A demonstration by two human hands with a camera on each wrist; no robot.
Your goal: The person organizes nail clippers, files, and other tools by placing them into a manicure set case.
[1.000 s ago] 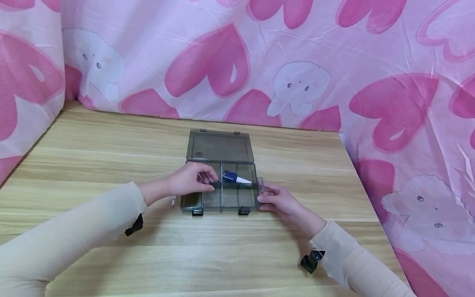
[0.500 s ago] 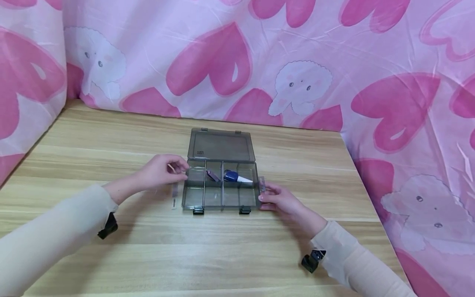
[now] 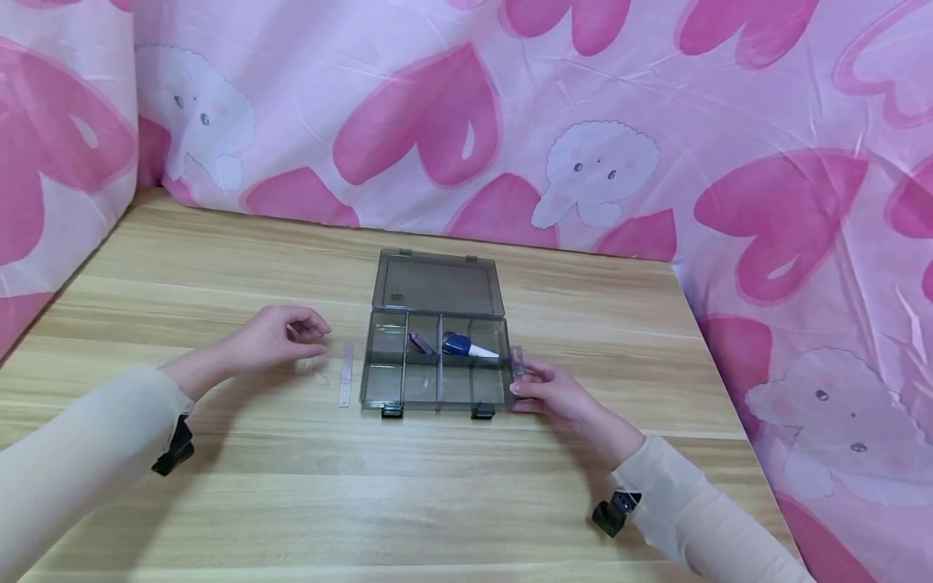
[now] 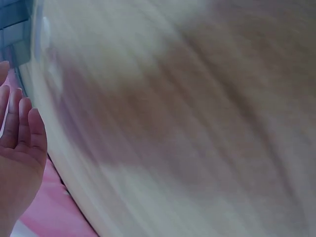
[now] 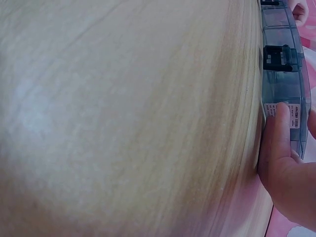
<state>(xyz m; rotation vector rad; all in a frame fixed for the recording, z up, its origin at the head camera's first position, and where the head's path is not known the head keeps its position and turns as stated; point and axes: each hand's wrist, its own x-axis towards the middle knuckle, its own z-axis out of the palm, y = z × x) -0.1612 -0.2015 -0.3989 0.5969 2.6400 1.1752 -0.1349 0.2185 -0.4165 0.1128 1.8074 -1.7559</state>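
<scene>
Left hand (image 3: 280, 336) farther from box (image 3: 382, 386)

The left grip (image 4: 22, 158) shows leftmost; the wooden tabletop (image 4: 173, 123) looks blurred.

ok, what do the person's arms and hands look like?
Left sleeve and right sleeve: long, plain, pale beige. Small, angular black wrist-worn units: left unit and right unit. Left hand and right hand are bare.
</scene>
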